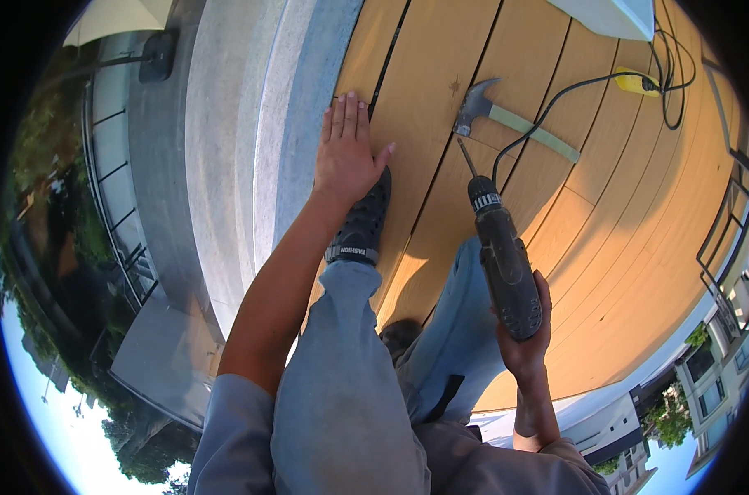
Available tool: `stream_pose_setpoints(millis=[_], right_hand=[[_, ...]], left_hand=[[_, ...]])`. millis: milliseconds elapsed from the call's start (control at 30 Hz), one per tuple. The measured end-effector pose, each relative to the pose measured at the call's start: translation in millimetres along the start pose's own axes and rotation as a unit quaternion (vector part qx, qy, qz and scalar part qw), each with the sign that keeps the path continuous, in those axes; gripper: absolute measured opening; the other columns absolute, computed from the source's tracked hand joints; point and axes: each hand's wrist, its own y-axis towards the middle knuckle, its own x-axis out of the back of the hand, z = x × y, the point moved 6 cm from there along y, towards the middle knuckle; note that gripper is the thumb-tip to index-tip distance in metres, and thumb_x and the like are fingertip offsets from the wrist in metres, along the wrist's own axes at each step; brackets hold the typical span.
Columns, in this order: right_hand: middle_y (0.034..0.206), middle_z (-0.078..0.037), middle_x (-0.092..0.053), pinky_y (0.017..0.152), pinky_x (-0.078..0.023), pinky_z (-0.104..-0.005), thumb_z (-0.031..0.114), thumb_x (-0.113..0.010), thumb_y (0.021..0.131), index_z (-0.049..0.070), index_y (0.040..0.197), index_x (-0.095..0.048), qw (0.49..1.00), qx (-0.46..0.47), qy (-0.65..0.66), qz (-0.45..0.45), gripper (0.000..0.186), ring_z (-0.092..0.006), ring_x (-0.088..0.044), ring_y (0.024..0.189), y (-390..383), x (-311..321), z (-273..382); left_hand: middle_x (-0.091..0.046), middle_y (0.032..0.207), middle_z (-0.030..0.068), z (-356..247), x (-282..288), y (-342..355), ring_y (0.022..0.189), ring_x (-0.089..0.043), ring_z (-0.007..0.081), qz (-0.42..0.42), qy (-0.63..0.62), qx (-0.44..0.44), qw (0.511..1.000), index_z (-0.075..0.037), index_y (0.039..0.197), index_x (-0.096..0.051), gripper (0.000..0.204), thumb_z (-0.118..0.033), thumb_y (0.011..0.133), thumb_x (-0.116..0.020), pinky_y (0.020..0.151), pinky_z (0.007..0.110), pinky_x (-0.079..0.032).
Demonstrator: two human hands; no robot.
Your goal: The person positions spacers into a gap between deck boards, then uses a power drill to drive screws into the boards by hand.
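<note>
Right hand (pixel 525 334) grip clenched on corded drill (pixel 500 256), bit angled down at deck boards (pixel 605 206). Left hand (pixel 347 148) grip released, flat on deck by the shoe (pixel 362 223). Farther out: hammer (pixel 506 115) lying on boards, yellow plug (pixel 637 82) beyond.

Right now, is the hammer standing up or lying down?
Lying down: the hammer rests flat on the wooden deck, untouched by either hand.

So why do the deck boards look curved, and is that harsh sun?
Head view: the fisheye lens bends the deck boards toward the rim; black corners frame the picture. Strong sun throws a hard shadow beside the left hand; the drill in the right hand stays sharp.
</note>
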Motion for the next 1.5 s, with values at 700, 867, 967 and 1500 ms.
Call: stream_pose_setpoints(millis=[700, 867, 967, 1500], right_hand=[[0.116, -0.023, -0.069, 0.087, -0.057, -0.0390, -0.002, -0.077, 0.077, 0.001, 0.151, -0.036, 0.988, 0.063, -0.139, 0.015, 0.085, -0.0359, -0.072, 0.101, -21, 11, -22], [0.099, -0.022, -0.068, 0.066, -0.056, -0.0423, 0.004, -0.083, 0.068, 0.003, 0.147, -0.042, 0.975, 0.147, -0.166, -0.023, 0.089, -0.0382, -0.070, 0.079, -24, 10, -15], [0.093, -0.020, -0.066, 0.061, -0.054, -0.0422, 0.003, -0.082, 0.066, 0.002, 0.147, -0.043, 0.972, 0.171, -0.158, -0.013, 0.090, -0.0360, -0.067, 0.073, -20, 7, -11], [0.091, -0.018, -0.064, 0.060, -0.052, -0.0415, 0.002, -0.082, 0.062, 0.004, 0.147, -0.043, 0.972, 0.157, -0.175, -0.016, 0.094, -0.0352, -0.065, 0.072, -17, 8, -15]], left_hand=[[-0.029, 0.162, 0.0268, -9, 7, -14, 0.154, -0.023, 0.0368, 0.083, 0.050, -0.034, 0.995, 0.009, 0.150, -0.038, 0.084, -0.055, 0.098, -0.053, 0.126, 0.048, -0.015], [-0.033, 0.160, 0.0276, -14, 7, -27, 0.150, -0.031, 0.0386, 0.166, -0.105, -0.027, 0.980, 0.010, 0.147, -0.042, 0.082, -0.056, 0.098, -0.053, 0.123, 0.049, -0.024], [-0.034, 0.159, 0.0271, 0, 10, -11, 0.149, -0.032, 0.0393, 0.020, 0.022, -0.013, 0.999, 0.010, 0.146, -0.043, 0.078, -0.050, 0.099, -0.055, 0.123, 0.049, -0.025], [-0.026, 0.162, 0.0283, -8, -4, -3, 0.153, -0.024, 0.0368, 0.021, 0.050, -0.012, 0.998, 0.010, 0.150, -0.036, 0.085, -0.056, 0.099, -0.052, 0.125, 0.049, -0.017]])
